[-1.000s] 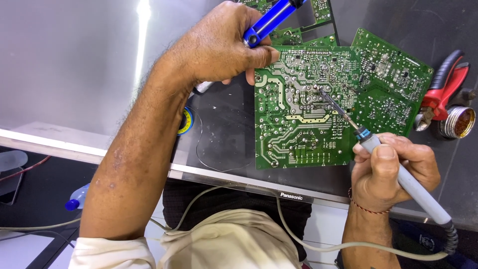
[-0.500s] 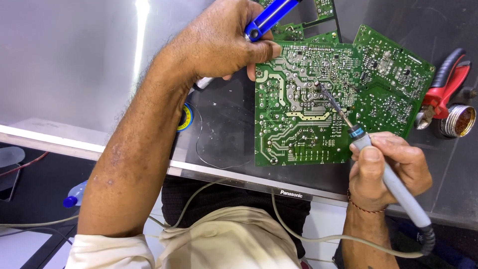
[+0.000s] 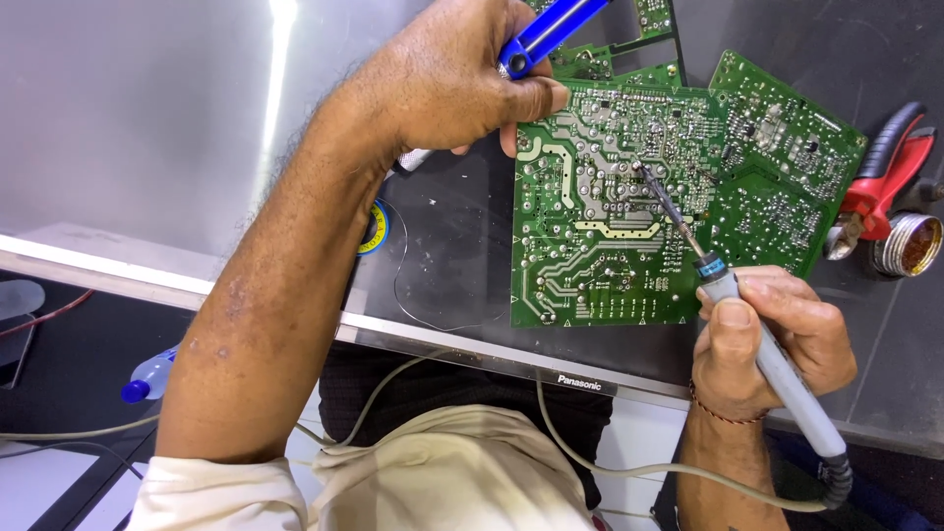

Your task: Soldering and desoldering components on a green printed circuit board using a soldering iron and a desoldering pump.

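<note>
The right hand point(image 3: 772, 339) is gripping a grey soldering iron point(image 3: 757, 344), fingers wrapped round the handle, and its thin tip is resting on the solder side of a green circuit board point(image 3: 600, 226) near the board's middle. The board is lying flat on a dark panel point(image 3: 442, 236) that is serving as the worktop, its lower edge running just short of the panel's silver front rim. The left hand point(image 3: 452, 84) is clenched round a blue tool point(image 3: 546, 34) above the board's upper left corner, the thumb touching the board's edge; the tool's far end is cut off by the top of the frame, so its kind cannot be told.

Open room is lying to the left of the board, where only a thin loop of solder wire point(image 3: 403, 275) and a small yellow and blue reel point(image 3: 374, 228), partly hidden behind the left forearm, are resting. To the right the room is tight: red-handled pliers point(image 3: 885, 182) and a round metal tin point(image 3: 907, 246) are sitting just beside the board's right corner. A second green board point(image 3: 644, 20) is showing at the top, mostly out of frame. The iron's grey cord point(image 3: 629, 462) is trailing off the front edge. A small bottle with a blue cap point(image 3: 147, 379) is lying below the panel at left.
</note>
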